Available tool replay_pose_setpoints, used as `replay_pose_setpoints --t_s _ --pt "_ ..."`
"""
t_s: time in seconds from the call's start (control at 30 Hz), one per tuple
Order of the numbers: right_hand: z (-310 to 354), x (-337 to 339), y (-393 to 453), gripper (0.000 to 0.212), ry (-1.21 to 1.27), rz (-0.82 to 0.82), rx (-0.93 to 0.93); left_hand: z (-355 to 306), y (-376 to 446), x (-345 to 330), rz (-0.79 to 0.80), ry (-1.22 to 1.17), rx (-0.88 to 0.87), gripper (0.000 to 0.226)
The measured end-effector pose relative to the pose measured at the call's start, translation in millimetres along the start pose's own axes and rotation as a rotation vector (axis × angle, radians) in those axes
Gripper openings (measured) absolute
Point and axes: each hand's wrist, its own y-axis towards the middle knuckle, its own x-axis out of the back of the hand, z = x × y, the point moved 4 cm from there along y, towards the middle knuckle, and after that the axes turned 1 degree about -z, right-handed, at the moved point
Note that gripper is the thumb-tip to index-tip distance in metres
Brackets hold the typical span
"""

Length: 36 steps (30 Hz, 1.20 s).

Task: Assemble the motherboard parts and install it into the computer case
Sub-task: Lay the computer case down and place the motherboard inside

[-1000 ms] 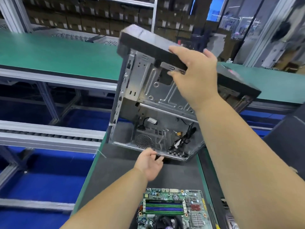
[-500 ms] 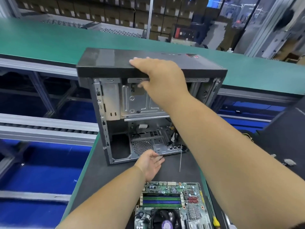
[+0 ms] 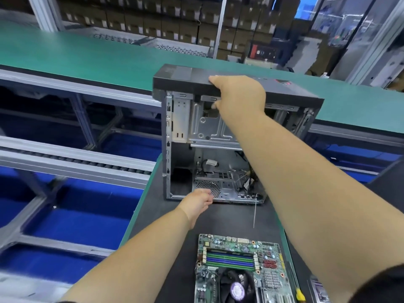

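The computer case [image 3: 218, 136] stands on the dark mat of the desk [image 3: 229, 217] with its open side turned toward the viewer, so that the bare metal interior and loose cables are exposed. Its black front panel [image 3: 185, 80] faces upward, which puts the long axis of the case roughly vertical. The right hand [image 3: 238, 95] lies over the near edge of that upper panel, with the fingers curled down across the edge and the thumb tucked beneath it, gripping the case at the top. The left hand [image 3: 197, 201] reaches to the lower near rim of the case beside the round fan grille [image 3: 207, 188]; its fingers are bent against the rim, but whether they grip it or merely brace it cannot be told.

The motherboard [image 3: 238, 270] lies flat on the desk nearer the viewer, well apart from the case and untouched, with memory modules [image 3: 229, 258] and a CPU cooler [image 3: 237, 287] already fitted. A yellow-handled screwdriver [image 3: 300, 295] lies just beside its right edge.

The likely next move is to lay the case down, open side up. This turns on the hand positions: the right hand at the top can tip the case, while the left at the base serves as a pivot. The motherboard lies behind both hands, toward the viewer, and the left hand is the nearer to it.
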Motion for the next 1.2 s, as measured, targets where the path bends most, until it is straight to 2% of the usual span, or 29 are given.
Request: replay_pose_setpoints --t_s 0.17,0.33,0.47,0.57,0.6,0.63,0.7,0.77,0.83,0.9,1.0,1.13,1.2 --pt "-14 -3 -8 0.065 0.172 0.136 0.056 3 -17 13 0.0 0.08 -0.09 0.03" --pt "-27 -8 -41 0.076 0.226 0.157 0.201 -2 -25 13 -0.022 0.167 -0.157 0.028" --pt "-53 -23 -85 0.077 0.296 0.112 0.129 -2 -27 7 -0.028 0.234 -0.216 0.028" --pt "-75 -45 -133 0.057 0.42 0.01 -0.024 4 -26 2 -0.027 0.309 -0.244 0.03" --pt "-82 -59 -150 0.048 0.432 0.024 -0.103 7 -25 0 -0.024 0.338 -0.248 0.031" --pt "-88 -76 -165 0.04 0.424 0.09 -0.179 10 -24 -1 -0.024 0.369 -0.248 0.032" --pt "-93 -115 -197 0.032 0.399 0.334 -0.296 16 -22 -2 -0.035 0.432 -0.244 0.032" --pt "-92 -149 -223 0.034 0.41 0.593 -0.394 18 -18 -2 -0.046 0.484 -0.253 0.032" --pt "-85 -175 -235 0.044 0.453 0.749 -0.444 16 -14 -1 -0.053 0.525 -0.266 0.032" --pt "-75 -195 -233 0.053 0.496 0.816 -0.456 11 -11 3 -0.064 0.545 -0.285 0.034" --pt "-67 -221 -212 0.057 0.491 0.833 -0.5 3 -6 11 -0.102 0.547 -0.297 0.035" --pt "-63 -247 -181 0.054 0.397 0.84 -0.588 -3 0 24 -0.133 0.567 -0.309 0.038" --pt "-65 -253 -171 0.045 0.331 0.867 -0.604 -3 1 30 -0.143 0.552 -0.301 0.04"
